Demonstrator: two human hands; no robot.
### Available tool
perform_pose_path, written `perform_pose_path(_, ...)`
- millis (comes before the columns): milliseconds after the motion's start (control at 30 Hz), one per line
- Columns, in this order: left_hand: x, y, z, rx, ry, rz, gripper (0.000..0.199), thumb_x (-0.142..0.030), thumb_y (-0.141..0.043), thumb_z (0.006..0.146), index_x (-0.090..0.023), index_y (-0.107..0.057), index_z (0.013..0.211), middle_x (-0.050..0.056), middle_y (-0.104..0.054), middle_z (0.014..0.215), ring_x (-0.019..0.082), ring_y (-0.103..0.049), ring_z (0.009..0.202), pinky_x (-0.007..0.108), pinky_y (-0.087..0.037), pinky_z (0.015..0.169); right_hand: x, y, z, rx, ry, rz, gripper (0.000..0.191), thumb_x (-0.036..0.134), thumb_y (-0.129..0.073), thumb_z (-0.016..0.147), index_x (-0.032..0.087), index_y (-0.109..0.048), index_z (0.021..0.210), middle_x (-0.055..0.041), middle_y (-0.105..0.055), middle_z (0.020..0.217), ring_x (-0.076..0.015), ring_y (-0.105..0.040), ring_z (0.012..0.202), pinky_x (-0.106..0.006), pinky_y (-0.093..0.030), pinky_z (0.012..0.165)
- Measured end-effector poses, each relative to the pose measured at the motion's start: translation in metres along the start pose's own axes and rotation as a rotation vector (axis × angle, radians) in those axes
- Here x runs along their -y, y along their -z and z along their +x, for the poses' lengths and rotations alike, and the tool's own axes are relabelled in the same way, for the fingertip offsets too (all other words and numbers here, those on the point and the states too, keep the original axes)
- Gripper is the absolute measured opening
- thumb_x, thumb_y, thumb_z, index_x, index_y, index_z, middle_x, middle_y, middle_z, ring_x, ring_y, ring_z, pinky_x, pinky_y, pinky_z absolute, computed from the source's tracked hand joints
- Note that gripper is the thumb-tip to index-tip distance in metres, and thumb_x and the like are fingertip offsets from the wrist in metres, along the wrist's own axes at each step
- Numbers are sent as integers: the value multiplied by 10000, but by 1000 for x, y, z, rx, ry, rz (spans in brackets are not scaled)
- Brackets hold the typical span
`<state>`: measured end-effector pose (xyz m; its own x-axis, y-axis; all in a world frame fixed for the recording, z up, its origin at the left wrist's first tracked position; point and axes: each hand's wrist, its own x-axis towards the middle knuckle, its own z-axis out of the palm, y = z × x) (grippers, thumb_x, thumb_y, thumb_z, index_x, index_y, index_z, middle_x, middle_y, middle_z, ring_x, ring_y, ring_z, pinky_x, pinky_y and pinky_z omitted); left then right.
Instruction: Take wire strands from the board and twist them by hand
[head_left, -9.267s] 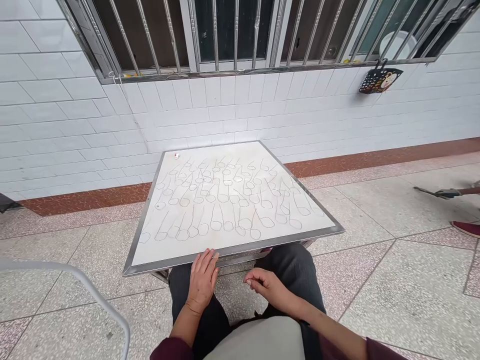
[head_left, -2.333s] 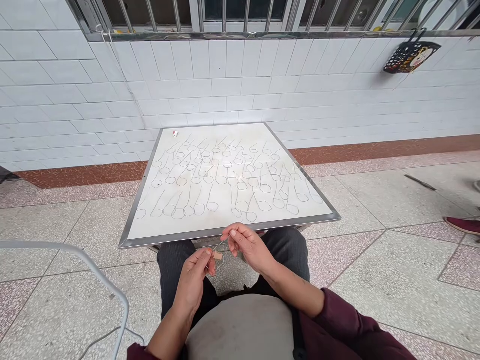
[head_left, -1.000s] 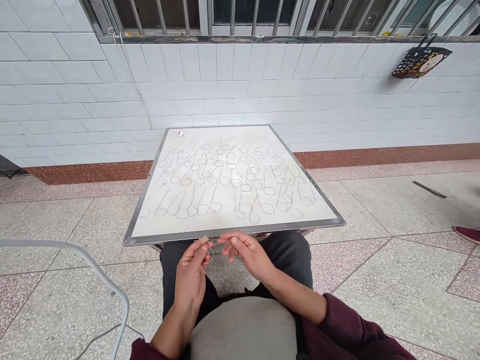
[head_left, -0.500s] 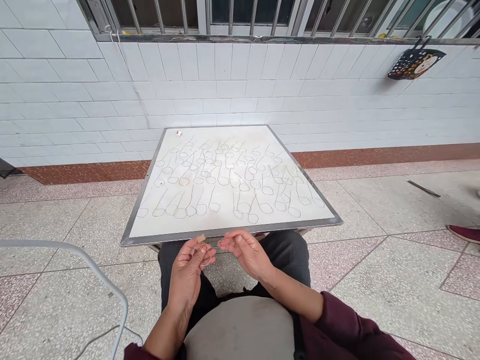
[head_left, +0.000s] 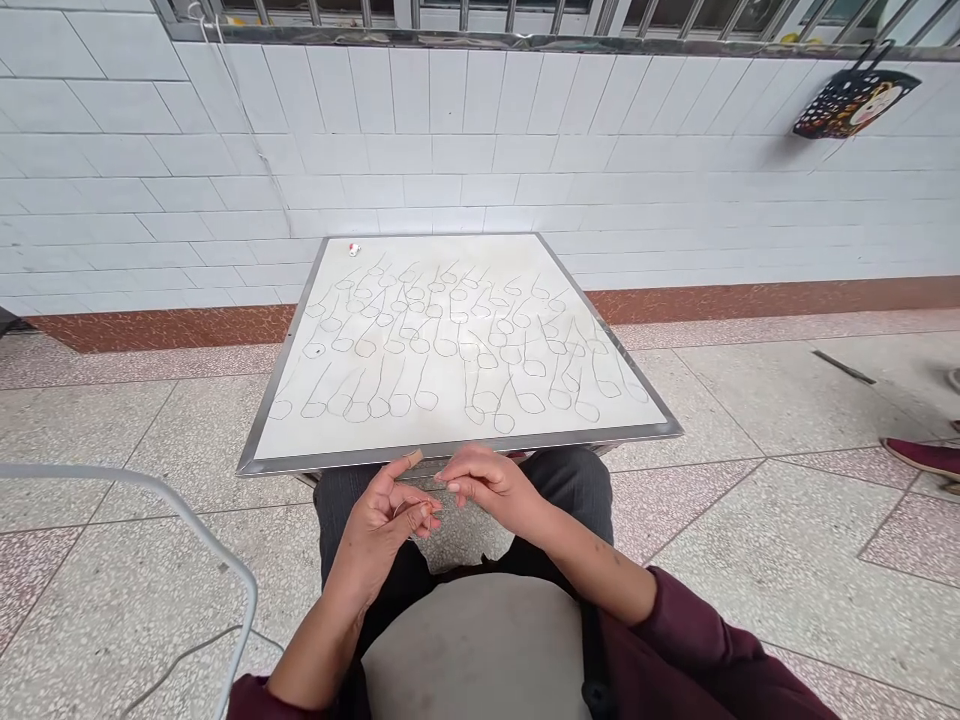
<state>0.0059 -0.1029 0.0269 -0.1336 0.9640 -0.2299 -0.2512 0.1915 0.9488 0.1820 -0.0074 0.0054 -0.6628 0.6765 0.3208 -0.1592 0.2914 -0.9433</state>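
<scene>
Closing since the earlier frame, the left hand [head_left: 371,530] has curled its fingers inward and drawn a thin wire loop [head_left: 424,509] against their tips, just below the front edge of the table [head_left: 450,451]. The loop lies small and nearly flat, running sideways across those fingers toward the right hand, and the left hand is the nearer and appears to have hold of it. A small tan tab [head_left: 413,458] stands at the raised forefinger's tip, close to the table's edge; whether it sits on the wire or the finger is hard to tell. The right hand [head_left: 491,482] hovers just beside the loop, fingers loosely bunched and pointing left, and whether it pinches any wire cannot be told. Behind that edge, pen-drawn loops with long stems [head_left: 431,340] cover the tabletop, while a pale metal chair frame [head_left: 127,478] curves left of the table.
</scene>
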Motion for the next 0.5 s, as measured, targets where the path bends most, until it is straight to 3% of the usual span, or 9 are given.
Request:
perform_pose_path(167, -3, 0, -2, 30, 17, 18, 692, -307, -802, 740, -195, -509, 1358, 47, -736, 807, 193, -675, 661, 279, -502, 590, 3, 3, -6, 139, 70, -208, 272, 260, -457, 989, 288, -688, 1130, -37, -555, 969, -122, -558, 731, -291, -520, 673)
perform_pose_path(300, -3, 1, -2, 49, 21, 47, 696, -297, -785, 758, -201, -486, 1380, 43, -734, 810, 193, -680, 668, 283, -507, 599, 2, 0, -9, 168, 87, -322, 259, 215, -489, 950, 272, -689, 1105, -32, -521, 937, -146, -517, 777, -290, -462, 658)
perform_pose_path(500, -1, 2, 0, 37, 30, 46, 700, -319, -804, 734, -202, -511, 1358, 38, -732, 778, 202, -686, 656, 280, -510, 581, 2, -7, -9, 81, -141, -271, 134, 334, -587, 912, 265, -692, 961, -10, -545, 833, -152, -491, 724, -273, -421, 591)
